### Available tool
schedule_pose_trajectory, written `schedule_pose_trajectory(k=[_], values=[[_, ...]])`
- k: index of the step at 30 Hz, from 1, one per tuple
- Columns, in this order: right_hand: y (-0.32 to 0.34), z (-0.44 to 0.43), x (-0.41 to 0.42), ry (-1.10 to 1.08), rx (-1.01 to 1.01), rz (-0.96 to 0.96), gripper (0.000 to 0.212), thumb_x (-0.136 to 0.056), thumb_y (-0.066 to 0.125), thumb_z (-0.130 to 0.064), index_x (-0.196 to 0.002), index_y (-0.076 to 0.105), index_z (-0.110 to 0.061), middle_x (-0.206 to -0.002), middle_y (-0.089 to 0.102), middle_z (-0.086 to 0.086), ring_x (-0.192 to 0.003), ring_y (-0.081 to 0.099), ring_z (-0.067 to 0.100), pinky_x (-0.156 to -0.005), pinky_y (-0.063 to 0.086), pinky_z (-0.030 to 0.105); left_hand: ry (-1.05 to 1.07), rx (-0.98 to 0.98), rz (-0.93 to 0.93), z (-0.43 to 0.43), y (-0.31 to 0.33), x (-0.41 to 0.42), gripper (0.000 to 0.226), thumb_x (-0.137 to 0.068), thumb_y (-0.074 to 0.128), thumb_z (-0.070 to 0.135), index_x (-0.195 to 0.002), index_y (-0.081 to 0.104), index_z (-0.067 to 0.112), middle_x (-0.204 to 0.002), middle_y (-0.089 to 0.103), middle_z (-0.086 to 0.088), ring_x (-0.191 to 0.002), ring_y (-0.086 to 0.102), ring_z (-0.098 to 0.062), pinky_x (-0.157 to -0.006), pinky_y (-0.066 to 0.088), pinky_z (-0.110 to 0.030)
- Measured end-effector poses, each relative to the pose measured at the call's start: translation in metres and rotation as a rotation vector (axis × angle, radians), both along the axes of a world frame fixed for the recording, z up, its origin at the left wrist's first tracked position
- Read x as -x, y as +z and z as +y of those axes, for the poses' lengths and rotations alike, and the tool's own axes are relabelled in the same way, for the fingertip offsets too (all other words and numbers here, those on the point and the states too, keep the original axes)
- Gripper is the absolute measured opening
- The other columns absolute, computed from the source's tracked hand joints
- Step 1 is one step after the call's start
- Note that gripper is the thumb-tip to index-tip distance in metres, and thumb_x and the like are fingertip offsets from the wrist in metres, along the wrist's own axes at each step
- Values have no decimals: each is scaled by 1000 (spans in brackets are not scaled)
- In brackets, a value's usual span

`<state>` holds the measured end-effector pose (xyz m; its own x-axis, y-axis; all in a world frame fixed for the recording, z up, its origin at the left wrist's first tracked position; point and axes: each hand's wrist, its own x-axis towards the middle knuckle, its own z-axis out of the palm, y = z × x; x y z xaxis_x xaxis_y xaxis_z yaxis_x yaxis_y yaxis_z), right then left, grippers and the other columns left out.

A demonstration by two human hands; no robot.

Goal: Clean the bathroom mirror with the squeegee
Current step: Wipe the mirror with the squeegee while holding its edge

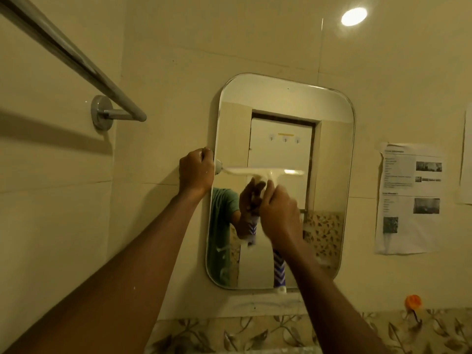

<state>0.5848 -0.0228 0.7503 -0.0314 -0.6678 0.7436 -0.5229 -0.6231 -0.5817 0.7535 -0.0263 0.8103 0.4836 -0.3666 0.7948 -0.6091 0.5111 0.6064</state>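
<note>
Squeegee (265, 172) blade level across mirror (281, 98), handle downward in clenched right hand (279, 215); left hand (195, 169) gripping mirror's edge.

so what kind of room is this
Most likely a home bathroom. A small mirror with rounded corners hangs on glossy tiled wall, a chrome towel rail is fixed to the left, and a band of leaf-pattern tiles runs below. The right hand holds a squeegee against the glass.
</note>
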Motion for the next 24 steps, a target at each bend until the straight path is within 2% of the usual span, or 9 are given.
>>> schedule_pose_trajectory(k=[4,7,10,14,17,21,23,24], values=[[-85,11,-4,-4,-25,15,32,-99,31,-45,-94,54,-24,-70,59,-8,-54,56,3,-44,35,12,-7,-23,11,2,1,0,41,-97,39,22,-79,65,-5,-82,67,-24,-79,64,-37,-72,55,-49],[-109,15,6,-48,-53,78,34,-101,28,-44,-92,54,-24,-66,56,-10,-54,54,3,-43,33,12,-20,-56,25,6,2,2,42,-97,38,24,-83,67,-3,-84,68,-23,-79,65,-37,-73,56,-50],[-81,8,35,-34,-62,43,36,-104,30,-37,-79,52,-23,-62,53,-6,-48,47,4,-40,35,12,-32,-63,32,8,-3,3,41,-98,38,25,-82,65,-1,-83,67,-21,-77,65,-35,-74,57,-49],[18,-25,88,-124,53,-112,46,-105,29,-38,-76,55,-14,-62,52,5,-49,47,15,-46,43,29,8,-26,10,5,-21,5,36,-100,40,24,-77,61,5,-76,61,-9,-59,53,-10,-72,57,-43],[56,-43,108,-118,66,-167,47,-105,28,-38,-73,53,-13,-61,52,7,-48,48,18,-48,49,34,44,11,19,2,-26,6,40,-99,41,22,-67,57,5,-65,58,-8,-57,54,-16,-63,54,-41],[4,-50,99,-142,53,-140,45,-106,26,-30,-72,51,-16,-55,49,3,-40,43,12,-35,35,20,54,21,22,0,-24,8,41,-99,41,21,-67,58,2,-64,57,-11,-60,55,-21,-63,54,-45],[-44,-46,91,-139,21,-157,42,-105,27,-30,-74,53,-17,-59,54,3,-45,49,13,-37,36,18,69,26,10,-1,-25,7,41,-99,41,21,-65,56,3,-64,57,-12,-61,56,-23,-64,54,-45],[-62,-42,89,-138,-5,-158,42,-105,28,-32,-76,54,-18,-63,57,5,-50,54,17,-41,40,22,75,30,-2,-1,-24,7,41,-99,41,21,-63,54,5,-64,57,-11,-61,56,-22,-63,54,-44]])
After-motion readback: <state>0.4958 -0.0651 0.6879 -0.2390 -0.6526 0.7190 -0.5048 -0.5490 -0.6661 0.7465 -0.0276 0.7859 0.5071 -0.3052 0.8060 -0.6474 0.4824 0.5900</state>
